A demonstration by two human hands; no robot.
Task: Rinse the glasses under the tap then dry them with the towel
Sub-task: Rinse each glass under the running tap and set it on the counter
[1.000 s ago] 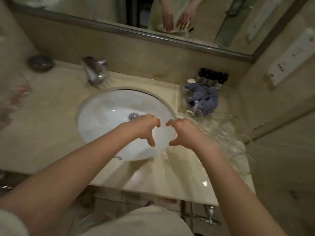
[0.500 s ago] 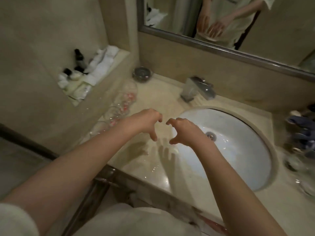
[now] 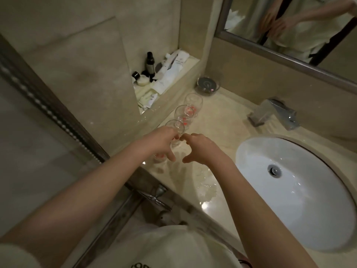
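My left hand (image 3: 161, 143) and right hand (image 3: 201, 147) hover, fingers loosely curled and holding nothing, over the nearest glass (image 3: 174, 130) at mid-frame, beside the sink (image 3: 251, 151).

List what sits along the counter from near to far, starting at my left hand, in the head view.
Left hand → nearest glass → second glass → third glass → dark round dish by the back wall.

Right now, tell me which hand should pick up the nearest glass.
Left. The left hand already hovers over the nearest glass, fingers by its rim; the right hand sits beside it, nearer the sink.
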